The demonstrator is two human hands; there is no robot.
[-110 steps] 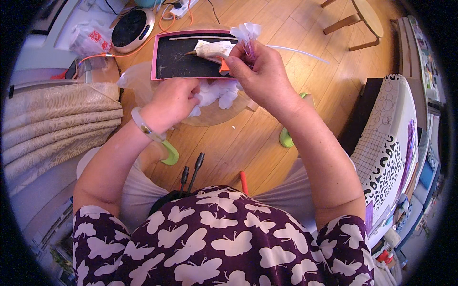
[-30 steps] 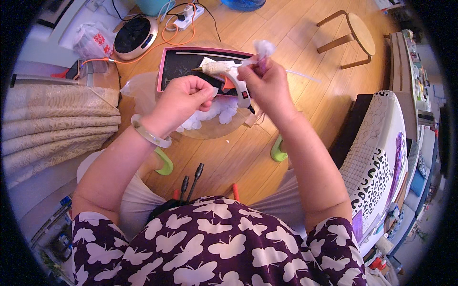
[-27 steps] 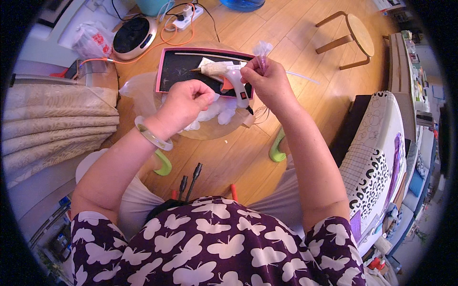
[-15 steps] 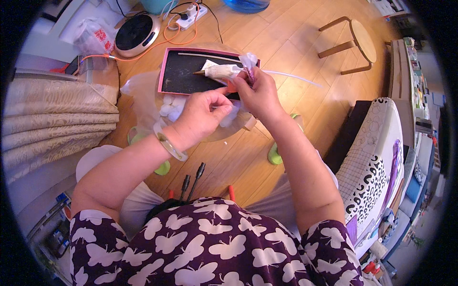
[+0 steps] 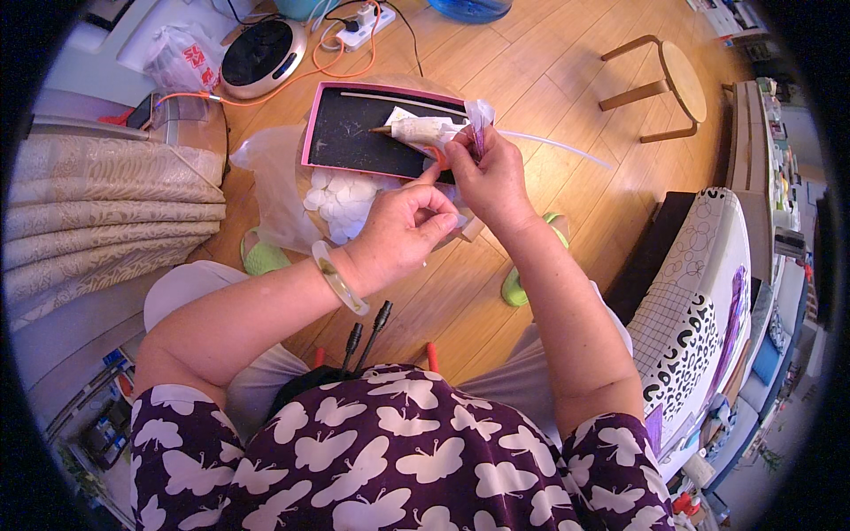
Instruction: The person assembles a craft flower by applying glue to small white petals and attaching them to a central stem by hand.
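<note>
My right hand point(image 5: 489, 175) is closed around a sheer whitish piece with purple in it point(image 5: 480, 124), pinched between thumb and fingers above the tray's right side. Just left of it and nearer me is my left hand point(image 5: 398, 228), thumb and fingers curled together; whether anything sits in that pinch is hidden. Its index finger points up toward the orange trigger point(image 5: 437, 156) of a white glue gun point(image 5: 423, 131). The glue gun lies in a black tray with a pink rim point(image 5: 312, 126), brown nozzle to the left. White round discs point(image 5: 341, 202) lie in a pile below the tray.
A clear plastic bag point(image 5: 282, 190) spreads left of the discs. A thin pale stick point(image 5: 390, 99) lies along the tray's far side. Behind are a round black-topped appliance point(image 5: 262, 55), a power strip point(image 5: 365, 28) and an orange cord point(image 5: 323, 69). A wooden stool point(image 5: 680, 81) stands at right.
The whole view has shifted slightly. My left hand has moved a little right and toward me, uncovering more of the white discs. My right hand still grips the sheer piece.
</note>
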